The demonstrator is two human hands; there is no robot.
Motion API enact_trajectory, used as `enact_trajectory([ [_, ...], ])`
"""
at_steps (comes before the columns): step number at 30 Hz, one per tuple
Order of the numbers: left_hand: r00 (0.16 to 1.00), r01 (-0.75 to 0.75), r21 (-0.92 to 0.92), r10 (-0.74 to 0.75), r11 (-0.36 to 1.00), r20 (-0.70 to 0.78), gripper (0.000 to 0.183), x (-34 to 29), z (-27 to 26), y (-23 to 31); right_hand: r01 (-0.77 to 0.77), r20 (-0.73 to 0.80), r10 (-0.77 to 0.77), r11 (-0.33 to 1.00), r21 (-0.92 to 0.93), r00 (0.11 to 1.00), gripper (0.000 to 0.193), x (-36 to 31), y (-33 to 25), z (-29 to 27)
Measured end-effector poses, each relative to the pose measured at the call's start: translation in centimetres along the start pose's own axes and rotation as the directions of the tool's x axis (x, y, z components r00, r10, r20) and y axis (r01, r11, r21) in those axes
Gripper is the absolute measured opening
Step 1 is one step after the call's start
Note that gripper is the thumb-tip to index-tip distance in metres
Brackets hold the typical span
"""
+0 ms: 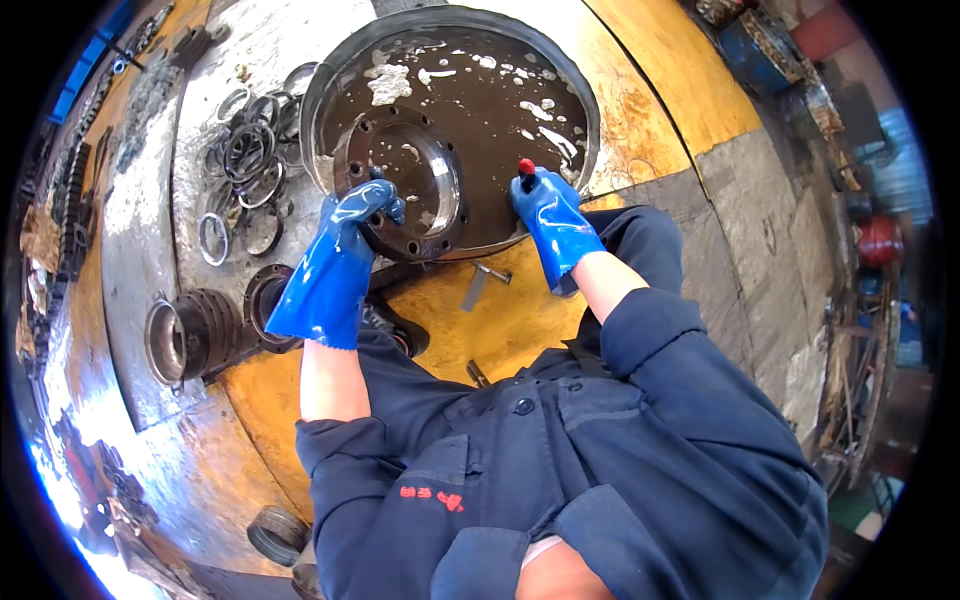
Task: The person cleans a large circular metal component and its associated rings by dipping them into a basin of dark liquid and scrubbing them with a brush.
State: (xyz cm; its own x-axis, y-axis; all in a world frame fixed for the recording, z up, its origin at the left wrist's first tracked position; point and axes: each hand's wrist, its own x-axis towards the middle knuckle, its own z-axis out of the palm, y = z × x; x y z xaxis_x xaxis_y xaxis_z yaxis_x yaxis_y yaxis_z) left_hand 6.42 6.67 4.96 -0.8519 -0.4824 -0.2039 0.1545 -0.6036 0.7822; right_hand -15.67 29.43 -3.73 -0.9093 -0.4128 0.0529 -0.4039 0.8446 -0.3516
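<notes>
My left hand (362,208), in a long blue rubber glove, is closed on the near left rim of a dark metal flange ring (398,122) with bolt holes around it. The ring leans tilted over the near left side of a wide round basin (592,100) of murky brown liquid (490,130) with foam patches. Wearing a matching glove, my right hand (545,198) is closed at the basin's near right side, around a tool with a red and black end (526,168). The rest of that tool is hidden, so its kind is unclear.
Left of the basin lies a pile of metal rings (245,155). A ribbed metal cylinder (190,335) and a smaller flange (268,300) stand near my left forearm. A small metal tool (487,272) lies on the yellow floor plate between basin and knees. Drums (760,50) stand far right.
</notes>
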Motion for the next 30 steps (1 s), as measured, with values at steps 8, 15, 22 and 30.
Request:
enact_trajectory([
  [8,0.999,-0.049,0.034,0.050,0.998,-0.014,0.037,-1.0,1.6,0.7,-0.019,0.026,0.019,1.000,-0.003,0.999,0.040,0.1,-0.2,-0.4],
  [15,0.998,-0.059,-0.003,0.059,0.998,0.013,0.038,-0.7,0.2,0.0,-0.046,0.131,0.050,0.998,-0.037,0.990,0.042,0.3,-0.7,-1.0],
  [22,0.998,-0.063,0.001,0.063,0.998,-0.002,0.039,-1.1,0.6,0.4,-0.037,0.171,0.036,0.999,0.000,0.985,0.043,0.7,-0.3,-0.6],
  [30,0.999,-0.046,0.001,0.046,0.999,-0.027,0.039,-0.6,0.8,0.1,0.007,0.099,-0.011,0.999,0.038,0.995,0.044,0.2,-0.3,-0.7],
])
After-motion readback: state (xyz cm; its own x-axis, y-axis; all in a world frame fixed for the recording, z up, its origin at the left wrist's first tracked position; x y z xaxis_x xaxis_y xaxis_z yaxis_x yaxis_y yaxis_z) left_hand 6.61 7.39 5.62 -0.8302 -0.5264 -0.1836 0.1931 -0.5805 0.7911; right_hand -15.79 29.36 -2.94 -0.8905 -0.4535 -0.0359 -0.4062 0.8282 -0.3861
